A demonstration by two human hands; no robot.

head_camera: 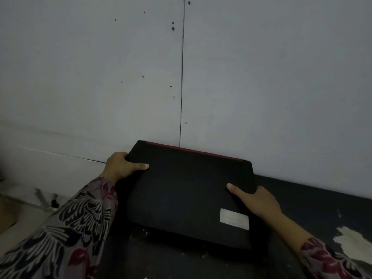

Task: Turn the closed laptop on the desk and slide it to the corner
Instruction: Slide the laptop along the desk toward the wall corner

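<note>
Closed laptop (189,194) sits flat on the dark desk (314,210), its red-trimmed back edge against the wall (261,77). My left hand (120,165) grips its left edge, my right hand (255,200) grips its right edge, thumbs on top.

The laptop (187,194) is closed, lid down, and lies flat on the dark desk (314,214) in the lower centre of the frame. Its casing is matte black with a red strip along the far edge. A pale rectangular sticker sits near its lower-right corner. The body is rotated slightly clockwise; its far edge meets the wall at the frame's centre.
</note>
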